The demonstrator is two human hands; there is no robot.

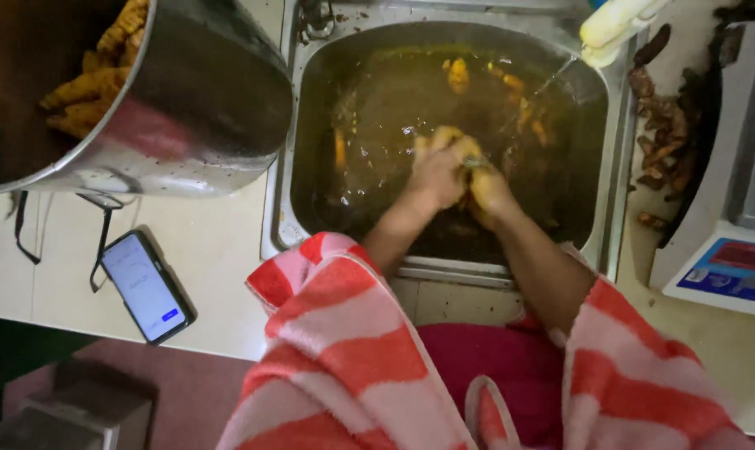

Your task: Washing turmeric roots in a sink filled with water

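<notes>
Both my hands are together over a steel sink [287,150] filled with murky brown-yellow water. My left hand [436,171] and my right hand [487,190] are closed around one small yellow root piece [474,160], stained yellow at the fingers. Several orange-yellow root pieces [458,73] float or lie in the water at the back of the sink. My sleeves are red and white striped.
A large steel pot [202,100] holding yellow roots [102,75] tilts at the top left on the pale counter. A phone [147,286] with a lit screen lies by the counter's front edge. Dark root scraps [660,142] and a white scale [727,267] sit at the right.
</notes>
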